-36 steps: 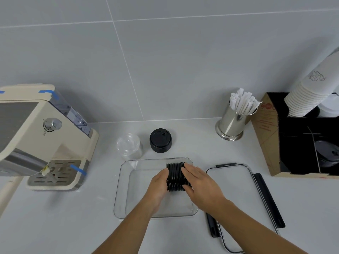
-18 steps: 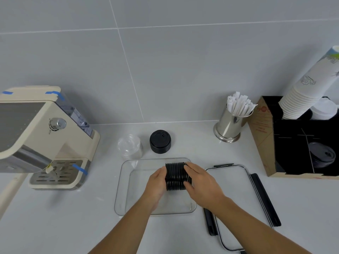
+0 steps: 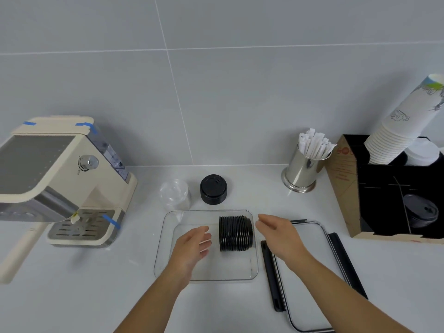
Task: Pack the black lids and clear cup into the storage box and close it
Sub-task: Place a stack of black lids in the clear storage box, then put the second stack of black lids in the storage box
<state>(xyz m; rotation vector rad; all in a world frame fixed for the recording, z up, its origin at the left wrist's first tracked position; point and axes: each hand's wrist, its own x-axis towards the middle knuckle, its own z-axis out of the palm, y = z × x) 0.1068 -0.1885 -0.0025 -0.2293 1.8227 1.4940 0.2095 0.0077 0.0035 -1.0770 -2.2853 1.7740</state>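
Left hand (image 3: 192, 246): ours, open, holding nothing, just at 9 o'clock of the lid row.
Right hand (image 3: 278, 233): ours, open and empty, at 3 o'clock of the row.
Black lids (image 3: 235, 233): row on edge inside our storage box (image 3: 206, 276).
Box lid (image 3: 312, 272): on the counter (image 3: 72, 296), at 3 o'clock.
Clear cup (image 3: 175, 195): at 11 o'clock, beyond the box.
Second lid stack (image 3: 213, 188): 12 o'clock, beside the cup.

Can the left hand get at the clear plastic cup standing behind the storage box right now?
Probably yes. The left hand is open and empty over the clear storage box, and the clear plastic cup stands just past the box's far left corner with nothing between. The sideways row of black lids lies to the right.
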